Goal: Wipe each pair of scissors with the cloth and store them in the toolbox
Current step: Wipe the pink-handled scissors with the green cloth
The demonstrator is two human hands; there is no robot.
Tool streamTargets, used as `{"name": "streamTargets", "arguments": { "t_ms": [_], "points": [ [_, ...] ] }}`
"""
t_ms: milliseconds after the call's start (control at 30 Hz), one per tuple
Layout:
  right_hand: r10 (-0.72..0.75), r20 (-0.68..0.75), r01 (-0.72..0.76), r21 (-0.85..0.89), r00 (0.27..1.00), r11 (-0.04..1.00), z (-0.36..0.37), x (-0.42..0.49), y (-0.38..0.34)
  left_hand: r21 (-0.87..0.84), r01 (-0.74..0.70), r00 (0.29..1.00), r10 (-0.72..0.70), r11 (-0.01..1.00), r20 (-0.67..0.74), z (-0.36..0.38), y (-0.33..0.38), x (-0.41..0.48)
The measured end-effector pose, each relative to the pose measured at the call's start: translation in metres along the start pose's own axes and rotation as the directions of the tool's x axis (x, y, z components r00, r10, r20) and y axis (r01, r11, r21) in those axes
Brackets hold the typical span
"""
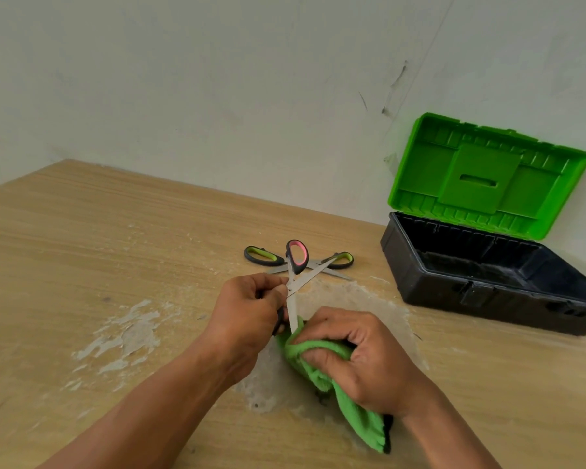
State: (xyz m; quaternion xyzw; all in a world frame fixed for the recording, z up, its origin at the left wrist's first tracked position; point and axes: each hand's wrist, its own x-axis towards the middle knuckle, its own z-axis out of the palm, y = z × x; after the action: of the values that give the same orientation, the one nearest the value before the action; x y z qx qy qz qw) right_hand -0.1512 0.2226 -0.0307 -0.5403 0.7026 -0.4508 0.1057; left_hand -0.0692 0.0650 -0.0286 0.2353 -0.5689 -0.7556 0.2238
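A pair of scissors [296, 265] with steel blades spread apart and a black handle loop lined in pink is held above the surface [115, 248] by the left hand [247, 309], whose fingers are closed around the lower handle. One blade tip is pinched within a fluffy green cloth [352, 401], which is bunched in the clenched right hand [362, 357]. Behind, green-handled scissors [298, 260] lie flat on the wood-grain laminate, where the finish is worn to pale, flaky patches. At the right, a black plastic toolbox [487, 282] stands open, its ribbed green lid [487, 177] leaned toward a scuffed whitish wall [217, 79].
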Motion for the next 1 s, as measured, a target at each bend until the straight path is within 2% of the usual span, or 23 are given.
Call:
{"name": "streamTargets", "arguments": {
  "t_ms": [67, 100, 233, 267, 367, 400, 500, 633, 767, 900, 1000],
  "points": [
    [-0.032, -0.130, 0.024, -0.059, 0.991, 0.998, 0.003, 0.004, 0.000, -0.001, -0.002, 1.000, 0.002, 1.000, -0.001, 0.002, -0.001, 0.001],
    [-0.041, -0.148, 0.031, -0.071, 0.988, 0.997, 0.003, 0.006, -0.001, 0.000, -0.003, 1.000, 0.003, 1.000, 0.001, 0.003, -0.001, 0.000],
    [-0.021, 0.044, 0.023, -0.028, 0.999, 0.999, -0.005, -0.002, 0.001, 0.030, -0.013, 1.000, 0.012, 0.999, 0.023, 0.005, -0.001, -0.005],
    [-0.025, 0.008, 0.025, -0.058, 1.000, 0.998, -0.004, -0.001, 0.003, 0.040, -0.017, 1.000, 0.016, 0.999, 0.020, 0.005, -0.001, -0.004],
    [-0.106, -0.223, 0.065, -0.182, 0.969, 0.981, 0.004, 0.008, 0.003, 0.049, -0.023, 1.000, 0.023, 0.999, 0.012, 0.007, -0.004, -0.002],
    [-0.117, -0.239, 0.072, -0.187, 0.964, 0.980, 0.004, 0.009, 0.003, 0.050, -0.026, 1.000, 0.025, 0.998, 0.011, 0.008, -0.006, -0.003],
    [-0.087, -0.144, 0.070, -0.116, 0.986, 0.991, -0.002, 0.003, 0.006, 0.069, -0.039, 0.999, 0.038, 0.997, 0.016, 0.010, -0.006, -0.007],
    [-0.131, -0.311, 0.074, -0.188, 0.941, 0.979, 0.003, 0.009, 0.005, 0.047, -0.027, 0.999, 0.026, 0.999, 0.029, 0.011, -0.005, -0.005],
    [-0.139, -0.190, 0.116, -0.131, 0.972, 0.985, -0.002, 0.003, 0.004, 0.014, 0.017, 0.999, -0.018, 1.000, 0.045, 0.007, -0.002, -0.006],
    [-0.178, -0.309, 0.112, -0.219, 0.934, 0.969, 0.002, 0.008, 0.002, -0.049, 0.117, 0.987, -0.111, 0.992, 0.117, 0.007, 0.000, -0.003],
    [-0.201, -0.155, 0.176, -0.159, 0.967, 0.971, 0.000, 0.001, -0.001, -0.079, 0.168, 0.981, -0.159, 0.983, 0.111, 0.003, 0.002, -0.003]
  ]
}}
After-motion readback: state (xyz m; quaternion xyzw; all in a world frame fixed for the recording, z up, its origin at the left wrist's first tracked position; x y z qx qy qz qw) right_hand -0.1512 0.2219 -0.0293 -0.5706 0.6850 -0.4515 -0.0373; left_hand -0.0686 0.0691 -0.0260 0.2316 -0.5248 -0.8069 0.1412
